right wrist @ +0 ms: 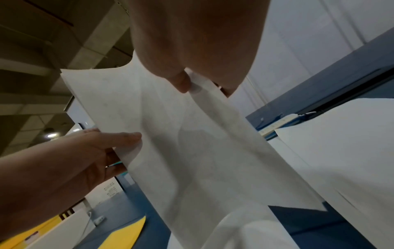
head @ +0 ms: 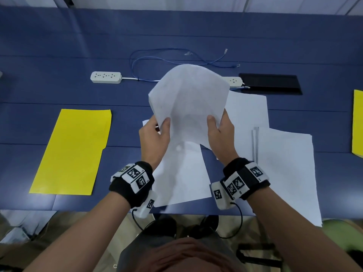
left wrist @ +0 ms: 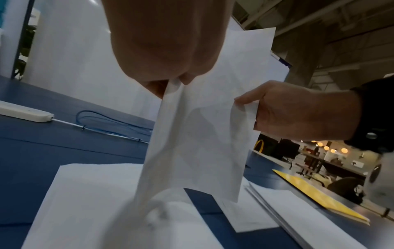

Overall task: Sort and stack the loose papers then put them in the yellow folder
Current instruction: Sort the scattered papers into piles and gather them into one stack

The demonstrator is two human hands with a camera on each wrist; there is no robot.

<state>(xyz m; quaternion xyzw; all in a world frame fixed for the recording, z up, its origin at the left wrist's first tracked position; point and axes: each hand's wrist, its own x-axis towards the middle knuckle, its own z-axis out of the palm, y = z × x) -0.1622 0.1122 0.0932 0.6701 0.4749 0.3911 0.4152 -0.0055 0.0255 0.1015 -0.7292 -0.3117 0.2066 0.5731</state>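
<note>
Both hands hold a bundle of white sheets (head: 188, 99) upright above the blue table, its top curling away from me. My left hand (head: 157, 132) pinches the bundle's left edge, thumb on the near face; the pinch shows in the left wrist view (left wrist: 170, 84). My right hand (head: 220, 130) pinches the right edge, seen close in the right wrist view (right wrist: 187, 82). More loose white papers (head: 182, 173) lie flat under and right of the hands (head: 284, 169). The closed yellow folder (head: 76, 150) lies flat at the left.
Two white power strips (head: 106, 77) and a coiled blue cable (head: 169, 57) lie behind the papers. A black panel (head: 271, 84) is at the back right. Another yellow sheet (head: 357, 122) shows at the right edge. The table's near edge (head: 78, 210) runs just before my forearms.
</note>
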